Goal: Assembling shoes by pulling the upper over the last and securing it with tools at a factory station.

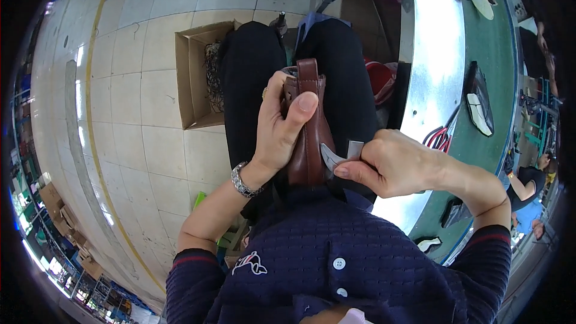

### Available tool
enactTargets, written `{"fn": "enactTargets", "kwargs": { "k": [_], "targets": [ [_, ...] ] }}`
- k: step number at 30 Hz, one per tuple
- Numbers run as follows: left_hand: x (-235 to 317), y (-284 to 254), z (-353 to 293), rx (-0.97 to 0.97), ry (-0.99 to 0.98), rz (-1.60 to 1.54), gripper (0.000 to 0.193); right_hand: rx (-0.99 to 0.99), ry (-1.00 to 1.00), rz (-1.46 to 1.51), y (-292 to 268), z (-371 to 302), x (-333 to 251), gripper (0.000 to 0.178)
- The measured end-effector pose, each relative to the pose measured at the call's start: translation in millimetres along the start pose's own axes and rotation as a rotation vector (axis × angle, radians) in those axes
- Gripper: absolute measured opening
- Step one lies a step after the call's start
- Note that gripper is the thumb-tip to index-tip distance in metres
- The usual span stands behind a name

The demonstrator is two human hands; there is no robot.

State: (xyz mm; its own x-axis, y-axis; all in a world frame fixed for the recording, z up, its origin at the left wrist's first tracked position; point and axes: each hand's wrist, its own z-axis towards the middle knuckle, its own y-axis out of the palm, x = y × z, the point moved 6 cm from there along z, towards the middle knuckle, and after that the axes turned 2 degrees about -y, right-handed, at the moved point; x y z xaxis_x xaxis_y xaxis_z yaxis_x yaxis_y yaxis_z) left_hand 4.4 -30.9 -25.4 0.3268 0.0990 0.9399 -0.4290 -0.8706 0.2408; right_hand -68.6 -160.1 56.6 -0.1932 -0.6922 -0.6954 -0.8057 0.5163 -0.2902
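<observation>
A brown leather shoe [308, 155] with a stitched band along its middle lies between my thighs, its narrow end pointing away from me. Gripping its left side is my left hand [276, 137], the thumb pressed on the leather and the fingers mostly hidden behind it. In my right hand [401, 163], the closed fingers pinch a small curved metal blade [333, 158]. The blade's pointed tip is at the right side of the shoe; whether it touches the leather I cannot tell. Another flat grey piece [355, 149] sticks up beside my fingers.
An open cardboard box [187, 84] with dark tangled scraps stands on the tiled floor at left. To the right runs a metal worktop edge [437, 42] beside a green belt [498, 84] carrying black shoe pieces [478, 99]. Red-handled tools [440, 138] lie there. Another person [528, 186] is at far right.
</observation>
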Motion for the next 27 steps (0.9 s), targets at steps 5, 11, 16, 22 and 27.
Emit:
{"fn": "enactTargets", "kwargs": {
  "k": [5, 11, 16, 22, 27],
  "targets": [
    [1, -3, 7, 0.039, -0.01, 0.002, 0.048, 0.108, -0.002, -0.1, -20, 2, -19, 0.059],
    [-1, -8, 18, 0.027, 0.019, -0.007, 0.047, 0.334, 0.046, 0.21, 14, 5, -7, 0.06],
    [-3, -5, 26, -0.002, 0.02, -0.09, 0.045, 0.666, -0.005, 0.066, 20, -1, -3, 0.059],
    [-1, -7, 19, -0.03, 0.101, -0.064, 0.044, 0.33, 0.003, 0.639, 31, 4, 23, 0.062],
    [0, 1, 10, -0.009, 0.076, -0.036, 0.045, 0.13, -0.084, 0.722, 25, 11, 25, 0.063]
  ]
}}
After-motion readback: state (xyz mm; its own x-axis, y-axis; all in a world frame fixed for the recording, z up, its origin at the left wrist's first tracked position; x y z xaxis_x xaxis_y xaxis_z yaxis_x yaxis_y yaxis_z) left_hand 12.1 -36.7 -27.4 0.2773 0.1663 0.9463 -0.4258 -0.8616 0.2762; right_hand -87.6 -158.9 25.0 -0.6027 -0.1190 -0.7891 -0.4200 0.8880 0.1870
